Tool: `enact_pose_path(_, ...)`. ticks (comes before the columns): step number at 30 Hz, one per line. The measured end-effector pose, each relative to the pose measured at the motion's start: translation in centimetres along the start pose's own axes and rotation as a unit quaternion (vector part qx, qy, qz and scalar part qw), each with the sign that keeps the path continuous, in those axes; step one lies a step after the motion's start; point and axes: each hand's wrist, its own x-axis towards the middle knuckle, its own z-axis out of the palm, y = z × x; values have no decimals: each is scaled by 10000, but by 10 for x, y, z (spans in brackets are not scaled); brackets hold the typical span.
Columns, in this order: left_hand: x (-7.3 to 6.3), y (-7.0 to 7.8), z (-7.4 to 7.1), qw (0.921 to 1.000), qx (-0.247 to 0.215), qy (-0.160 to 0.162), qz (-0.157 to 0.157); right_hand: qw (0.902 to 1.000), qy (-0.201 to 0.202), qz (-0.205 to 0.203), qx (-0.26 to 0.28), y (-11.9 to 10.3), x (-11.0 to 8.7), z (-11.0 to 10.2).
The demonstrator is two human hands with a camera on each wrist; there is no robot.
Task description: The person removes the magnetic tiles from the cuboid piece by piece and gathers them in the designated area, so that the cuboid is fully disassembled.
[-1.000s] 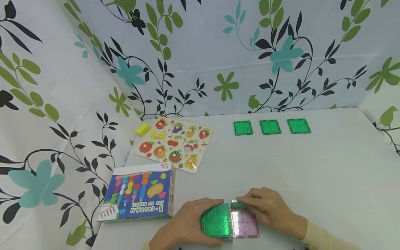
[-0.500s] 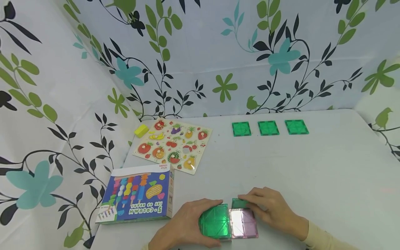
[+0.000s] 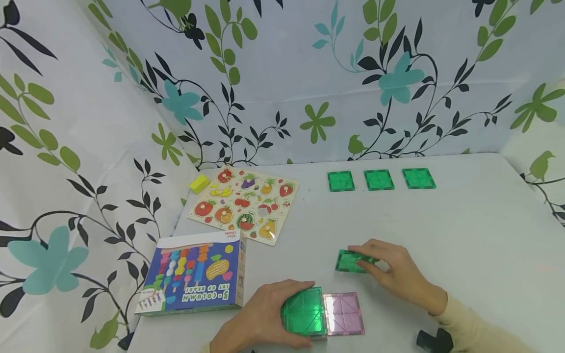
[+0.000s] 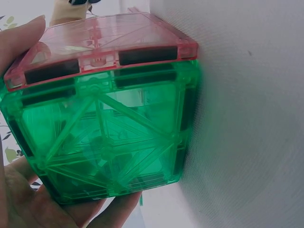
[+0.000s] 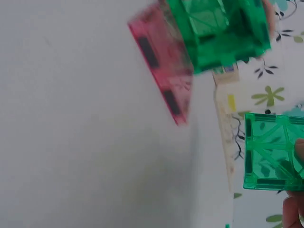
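My left hand grips a green see-through box built of square magnetic tiles, thumb in front and fingers behind. In the left wrist view one braced face of the green box fills the middle. A pink magnetic tile adjoins the box's right side; I cannot tell how it is angled. My right hand pinches a green square magnetic tile, held tilted behind the pink one and apart from it. The right wrist view shows this green tile at its edge, with part of the hand cut off.
Three green tiles lie in a row at the table's back edge. A blue bead-set carton stands left of my left hand. Behind it lie a fruit puzzle board and a yellow block. A patterned curtain encloses the table.
My right hand has lifted away from the pink tile, back and to the right, carrying the green tile with it. My left hand and the box have stayed put.
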Motion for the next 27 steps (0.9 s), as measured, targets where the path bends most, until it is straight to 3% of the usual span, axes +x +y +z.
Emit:
enact_pose_path(5, 0, 0, -1, 10000, -26, -33, -44, 9992, -29, 386, -20, 19, 23, -18)
enact_pose_path(9, 0, 0, 0, 9999, -81, -52, -54, 9939, -286, 1053, 164, 42, 40, -25)
enact_pose_path(13, 0, 0, 0, 9999, -83, -80, -109, 9758, -798, 1995, 418, 68, 56, -25)
enact_pose_path(16, 0, 0, 1, 9999, -75, -90, -127, 9621, -1119, 2435, 498, 87, 66, -22)
enact_pose_path(23, -1, 0, 2, 9996, -104, -117, -220, 9451, -1693, 2788, 190, 118, 82, -7)
enact_pose_path(27, -1, 0, 2, 9996, -91, -116, -249, 9410, -1876, 2815, -115, 125, 87, -2)
